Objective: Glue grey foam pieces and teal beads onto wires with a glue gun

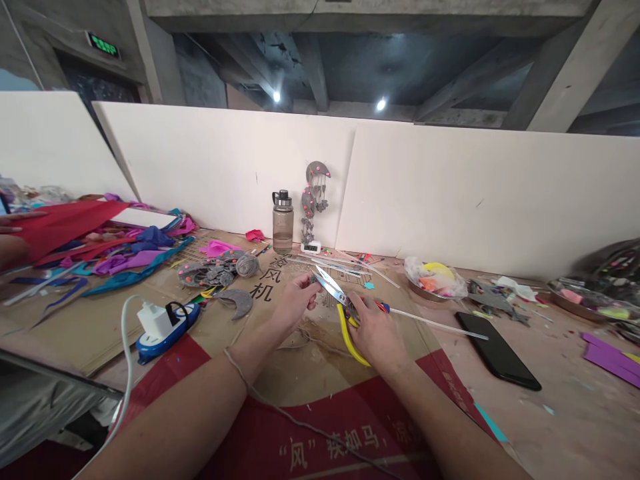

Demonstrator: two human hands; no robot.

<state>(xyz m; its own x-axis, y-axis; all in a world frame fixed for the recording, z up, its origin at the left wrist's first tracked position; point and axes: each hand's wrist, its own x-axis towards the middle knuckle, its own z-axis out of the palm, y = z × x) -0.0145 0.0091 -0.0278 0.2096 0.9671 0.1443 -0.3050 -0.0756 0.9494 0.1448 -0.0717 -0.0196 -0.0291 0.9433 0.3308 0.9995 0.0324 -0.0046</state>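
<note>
Near the middle of the table, my left hand (296,301) is closed in a pinch; what it holds is too small to make out. My right hand (377,330) is wrapped round scissors with yellow handles (350,341). Their metal blades (330,285) point up and left, the tips close to my left fingertips. A clear stick (440,323) extends to the right from beside my right hand, over a black phone (497,350). Grey yarn (300,421) crosses my left wrist. To the left lie a grey crescent (237,303) and a yarn ball (247,265).
A water bottle (283,227) and a hanging crescent ornament (318,175) stand by the white board. A blue power strip (165,335) is at left. Another person's hand (20,221) is by red cloth (65,227). Bowls (434,295) and scraps lie right.
</note>
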